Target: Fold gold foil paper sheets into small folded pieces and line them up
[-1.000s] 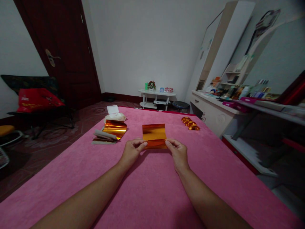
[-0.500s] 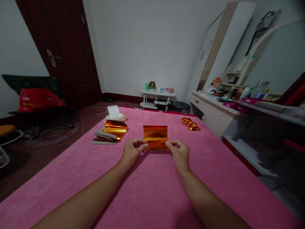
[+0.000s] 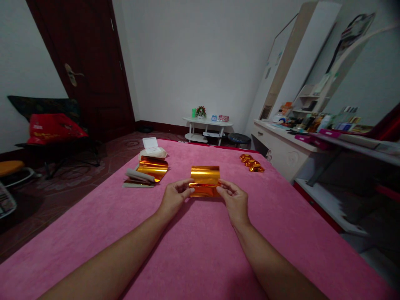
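Observation:
A sheet of shiny gold foil paper (image 3: 205, 176) is held over the pink cloth surface (image 3: 200, 241), its near part folded over and its far part curving upward. My left hand (image 3: 175, 197) pinches the left edge of the sheet between thumb and fingers. At the opposite edge my right hand (image 3: 235, 200) grips it the same way. Farther left lies a stack of gold foil sheets (image 3: 153, 170), with a grey rolled piece (image 3: 140, 175) beside it. Several folded gold foil pieces (image 3: 251, 163) sit in a row toward the back right.
A white pack with a raised lid (image 3: 153, 150) stands behind the foil stack. Beyond the surface are a low white table (image 3: 208, 121) and a dark round stool (image 3: 239, 138). On the right stands a crowded dressing table (image 3: 287, 135); on the left, a chair holds a red bag (image 3: 56, 128).
The far part of the foil has tilted and now catches more light. Both hands keep their pinch on the sheet's edges. The whole view has shifted slightly.

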{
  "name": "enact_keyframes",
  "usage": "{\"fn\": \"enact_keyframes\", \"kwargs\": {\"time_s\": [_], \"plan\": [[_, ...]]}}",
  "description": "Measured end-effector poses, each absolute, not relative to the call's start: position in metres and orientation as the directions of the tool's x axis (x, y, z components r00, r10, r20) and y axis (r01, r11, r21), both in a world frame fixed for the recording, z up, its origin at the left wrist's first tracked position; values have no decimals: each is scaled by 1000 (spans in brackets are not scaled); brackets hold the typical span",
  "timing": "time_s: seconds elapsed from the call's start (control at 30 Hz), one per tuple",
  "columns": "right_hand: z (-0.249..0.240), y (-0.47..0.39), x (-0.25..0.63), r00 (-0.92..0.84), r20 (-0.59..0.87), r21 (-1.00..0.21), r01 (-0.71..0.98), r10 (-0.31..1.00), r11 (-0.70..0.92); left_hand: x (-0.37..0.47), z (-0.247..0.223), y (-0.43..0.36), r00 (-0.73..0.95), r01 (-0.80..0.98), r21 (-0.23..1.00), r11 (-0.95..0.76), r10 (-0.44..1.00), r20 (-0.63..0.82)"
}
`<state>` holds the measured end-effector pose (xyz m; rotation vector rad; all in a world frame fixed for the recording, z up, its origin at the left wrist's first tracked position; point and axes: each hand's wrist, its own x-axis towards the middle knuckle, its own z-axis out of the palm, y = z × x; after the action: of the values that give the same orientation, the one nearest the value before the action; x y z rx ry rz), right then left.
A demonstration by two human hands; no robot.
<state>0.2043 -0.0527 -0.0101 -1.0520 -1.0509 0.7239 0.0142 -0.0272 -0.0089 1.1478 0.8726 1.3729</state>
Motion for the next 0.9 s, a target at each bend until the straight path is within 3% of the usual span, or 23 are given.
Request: {"fn": "enact_keyframes", "kwargs": {"time_s": [0.53,0.9], "plan": [[-8,-54,203,347,329,-940,37,878,338,15,-9,-29,-4,-185,967,-173,984,176],[-12,-52,205,358,243,-953,-86,902,290,15,-10,-28,-19,-145,966,-213,977,212]]}}
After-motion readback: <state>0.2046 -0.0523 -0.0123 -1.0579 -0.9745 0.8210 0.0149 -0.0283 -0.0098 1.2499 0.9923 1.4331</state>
